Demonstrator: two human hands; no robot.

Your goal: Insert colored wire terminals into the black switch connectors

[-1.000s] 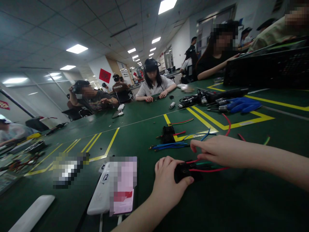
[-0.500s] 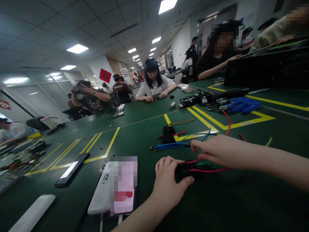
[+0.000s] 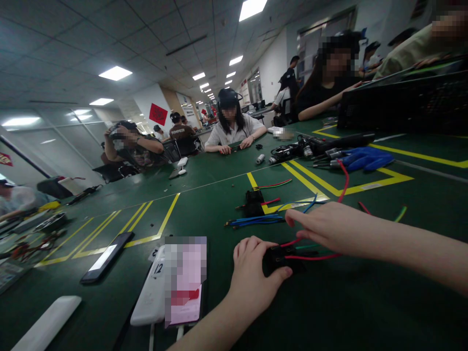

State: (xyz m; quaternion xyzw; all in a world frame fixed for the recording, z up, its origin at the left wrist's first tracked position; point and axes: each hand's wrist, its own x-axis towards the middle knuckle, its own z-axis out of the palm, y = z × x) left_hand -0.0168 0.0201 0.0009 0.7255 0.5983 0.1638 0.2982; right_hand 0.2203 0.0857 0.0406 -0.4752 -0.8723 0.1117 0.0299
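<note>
On the green table my left hand grips a small black block, thumb along its near side and fingers curled over the top. Red and green wires run out of the block to the right. My right hand reaches in from the right, just above the block, its fingers together and closed on the red wire where it meets the block. A second black block with blue wires lies a little farther away.
A phone on a white power bank lies left of my hands, a dark phone farther left. Tools and a blue glove sit at the back right beside a black crate. Several people sit around the table.
Both hands and the block stay almost where they were; my right hand has edged slightly up and left over the block.
</note>
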